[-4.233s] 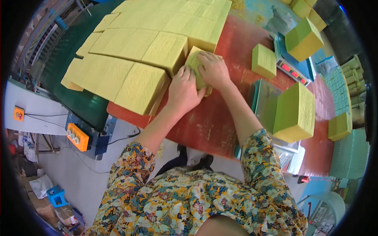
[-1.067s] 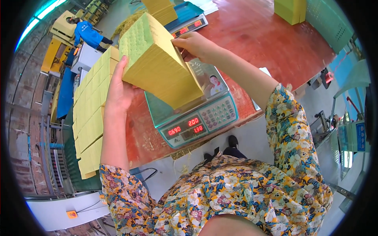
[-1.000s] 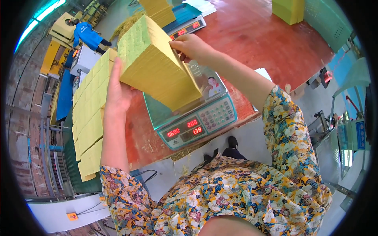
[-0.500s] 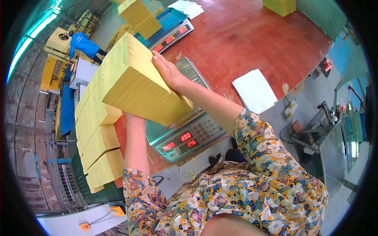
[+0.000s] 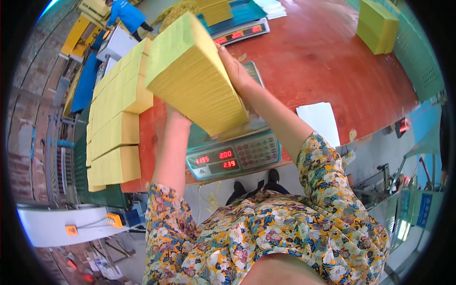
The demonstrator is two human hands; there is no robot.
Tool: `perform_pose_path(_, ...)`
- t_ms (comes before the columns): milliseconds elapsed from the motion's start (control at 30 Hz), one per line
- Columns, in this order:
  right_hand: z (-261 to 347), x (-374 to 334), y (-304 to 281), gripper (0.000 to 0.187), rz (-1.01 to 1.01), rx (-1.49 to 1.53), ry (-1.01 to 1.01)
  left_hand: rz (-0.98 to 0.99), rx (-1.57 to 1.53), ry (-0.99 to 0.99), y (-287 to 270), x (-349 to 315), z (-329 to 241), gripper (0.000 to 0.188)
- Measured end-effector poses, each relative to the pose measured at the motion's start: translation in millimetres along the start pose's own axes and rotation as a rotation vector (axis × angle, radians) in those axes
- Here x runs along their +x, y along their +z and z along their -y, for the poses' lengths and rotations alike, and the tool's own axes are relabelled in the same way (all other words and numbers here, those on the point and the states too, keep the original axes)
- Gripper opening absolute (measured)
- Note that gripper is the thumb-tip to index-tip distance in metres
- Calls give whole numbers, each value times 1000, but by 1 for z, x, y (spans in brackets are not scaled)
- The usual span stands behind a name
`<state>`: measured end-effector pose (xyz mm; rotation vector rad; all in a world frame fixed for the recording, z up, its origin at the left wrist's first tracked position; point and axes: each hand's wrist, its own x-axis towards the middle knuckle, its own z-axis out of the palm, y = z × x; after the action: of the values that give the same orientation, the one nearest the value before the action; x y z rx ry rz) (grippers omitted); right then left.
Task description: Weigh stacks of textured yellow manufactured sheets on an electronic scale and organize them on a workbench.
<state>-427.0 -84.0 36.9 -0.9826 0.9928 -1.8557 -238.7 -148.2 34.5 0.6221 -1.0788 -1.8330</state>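
A thick stack of yellow paper sheets (image 5: 199, 80) is tilted between my two hands, over the pan of a digital scale (image 5: 259, 152) with lit red digits. My right hand (image 5: 235, 71) presses flat along the stack's right side, fingers pointing away from me. From the lower left my left hand (image 5: 179, 116) supports it, its fingers hidden behind and under the paper. Whether the stack's lower end touches the pan I cannot tell. To the left, several similar yellow stacks (image 5: 114, 135) sit side by side in rows.
A second scale (image 5: 242, 33) with a blue tray stands at the far side of the red table (image 5: 313, 61). White sheets (image 5: 319, 122) lie at right, near the table edge. Another yellow stack (image 5: 376, 28) is at far right. A person in blue (image 5: 127, 15) works at far left.
My view has turned, so the table and scale sit differently in it. The scale's red digits have changed. Both hands still hold the yellow stack, now slightly farther from the scale's display.
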Motion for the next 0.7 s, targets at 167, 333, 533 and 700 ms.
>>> perform_pose_path(167, 2, -4, -5, 64, 31, -201, -60, -30, 122, 19, 21, -3, -3, 48)
perform_pose_path(333, 44, -46, -30, 57, -286, 8, -184, -14, 183, 112, -9, -13, -22, 83)
perform_pose_path(533, 55, -189, 23, 49, -287, -140, -277, -164, 156, 186, -93, -91, -63, 72)
perform_pose_path(700, 24, -217, 102, 46, -336, -74, -171, -201, 197, 78, -169, -135, -75, 50)
